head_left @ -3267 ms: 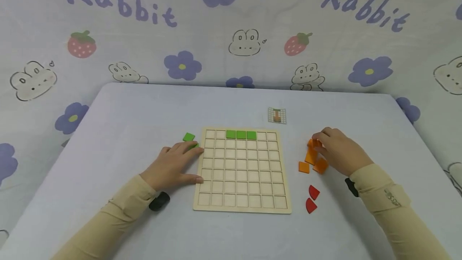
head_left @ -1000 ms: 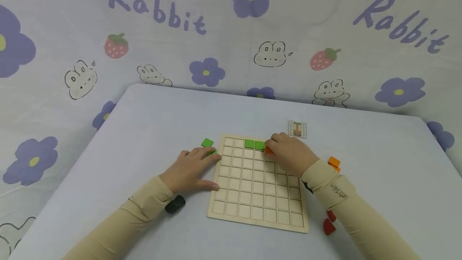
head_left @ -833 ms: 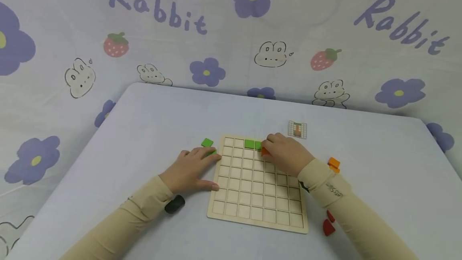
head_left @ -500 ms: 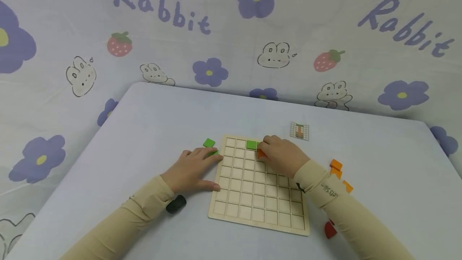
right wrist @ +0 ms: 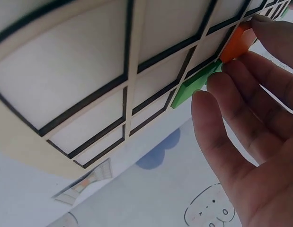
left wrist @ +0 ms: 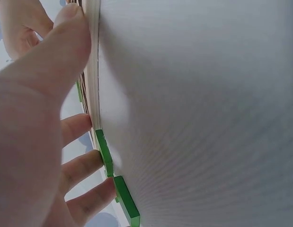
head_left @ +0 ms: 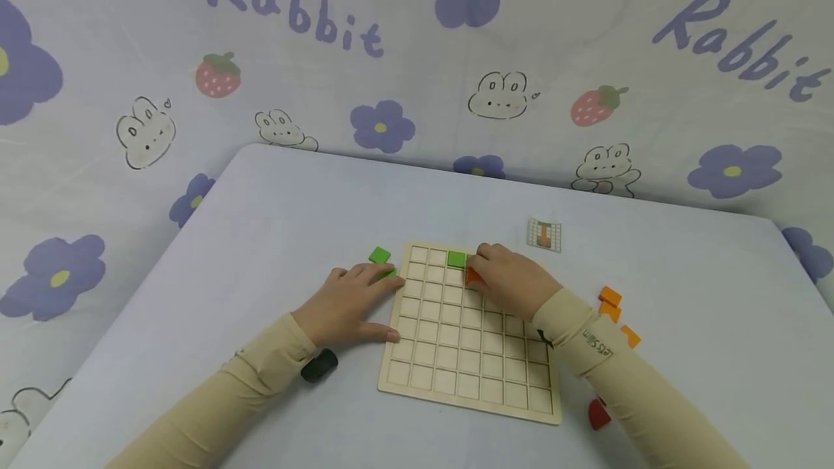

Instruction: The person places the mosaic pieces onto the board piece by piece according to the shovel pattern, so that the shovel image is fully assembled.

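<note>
Orange flat tile (head_left: 475,277), just right of centre in the head view: you pinch it btwn thumb and fingers of your R hand (head_left: 515,277), over the upper part of the pale wooden grid board (head_left: 469,407). Can't tell if it's seated in a cell (your fingers cover that spot). R wrist view shows green right next to it.

Your L hand (head_left: 348,304), left of centre, has its fingers spread and fairly straight, thumb tip and index on the board's left edge; nothing gripped. Near those fingertips, outside the board, you've got a loose green square tile (head_left: 380,255) and a 2nd green tile (head_left: 391,271), partly hidden.

On the board's top row, one green square tile (head_left: 457,259) shows left of your R hand.

Right side of frame: small orange pcs (head_left: 610,296) lie near your R sleeve (head_left: 589,342), w/ a red rounded pc (head_left: 599,415) lower down, partly behind the sleeve. Upper right of the board: small printed grid card (head_left: 544,234), flat on the white table (head_left: 313,201).
</note>
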{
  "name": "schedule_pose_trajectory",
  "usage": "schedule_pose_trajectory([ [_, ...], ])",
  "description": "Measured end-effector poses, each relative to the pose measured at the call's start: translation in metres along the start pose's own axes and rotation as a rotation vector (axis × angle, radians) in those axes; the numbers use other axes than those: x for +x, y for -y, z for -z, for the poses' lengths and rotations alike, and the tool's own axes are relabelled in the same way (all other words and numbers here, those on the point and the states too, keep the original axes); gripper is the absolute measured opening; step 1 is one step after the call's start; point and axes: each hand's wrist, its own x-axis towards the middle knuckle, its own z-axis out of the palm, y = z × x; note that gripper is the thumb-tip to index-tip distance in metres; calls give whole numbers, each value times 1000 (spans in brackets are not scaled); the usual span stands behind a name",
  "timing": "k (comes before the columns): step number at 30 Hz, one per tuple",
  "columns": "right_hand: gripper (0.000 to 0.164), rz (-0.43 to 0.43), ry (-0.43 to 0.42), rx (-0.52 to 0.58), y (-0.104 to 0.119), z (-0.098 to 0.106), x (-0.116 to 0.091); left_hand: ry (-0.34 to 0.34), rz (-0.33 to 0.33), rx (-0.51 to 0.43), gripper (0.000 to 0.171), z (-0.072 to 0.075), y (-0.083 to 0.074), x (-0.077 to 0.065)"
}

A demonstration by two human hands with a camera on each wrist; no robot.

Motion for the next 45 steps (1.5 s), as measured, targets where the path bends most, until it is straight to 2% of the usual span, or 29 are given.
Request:
schedule_pose_trajectory([
  [17, 26, 3, 39, -5, -2, 1, 0, -15, -5, 12, 78, 2, -1, 1],
  [45, 22, 11, 4, -2, -2, 1, -4, 1, 15, 3, 79, 0, -2, 3],
])
